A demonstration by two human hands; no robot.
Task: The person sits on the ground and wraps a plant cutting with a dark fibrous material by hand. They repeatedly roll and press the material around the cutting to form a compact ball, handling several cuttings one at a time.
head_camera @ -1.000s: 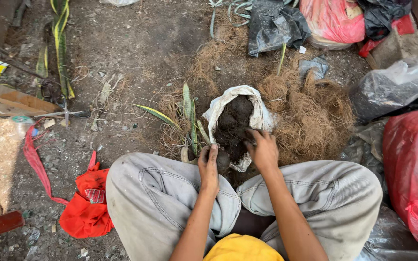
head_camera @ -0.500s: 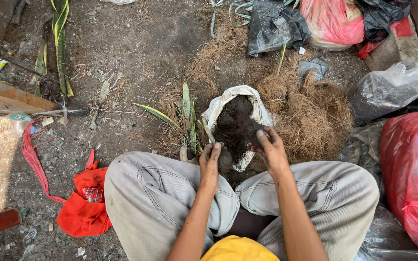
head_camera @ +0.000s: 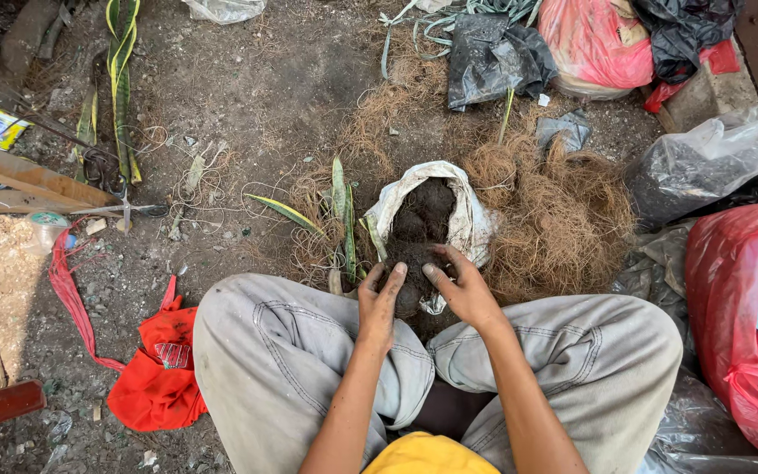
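The left hand (head_camera: 381, 303) and the right hand (head_camera: 461, 288) meet at the near end of a white sack (head_camera: 465, 219) of dark soil (head_camera: 420, 230), fingers half curled and pressed into the soil; both cup a dark clump between them, though how firmly cannot be told. The one sack lies on the ground just beyond the person's two knees, its long axis running from 6 to 12 o'clock, its open mouth facing up and toward the person. At 3 o'clock of the sack, touching it, sits one heap of brown fibre (head_camera: 554, 219). At 9 o'clock, just beside it, lie a few striped green leaves (head_camera: 341, 215), pointing toward 12. Further out at 8 o'clock lies one red bag (head_camera: 158, 373); at 4 o'clock, one large red sack (head_camera: 739, 325).
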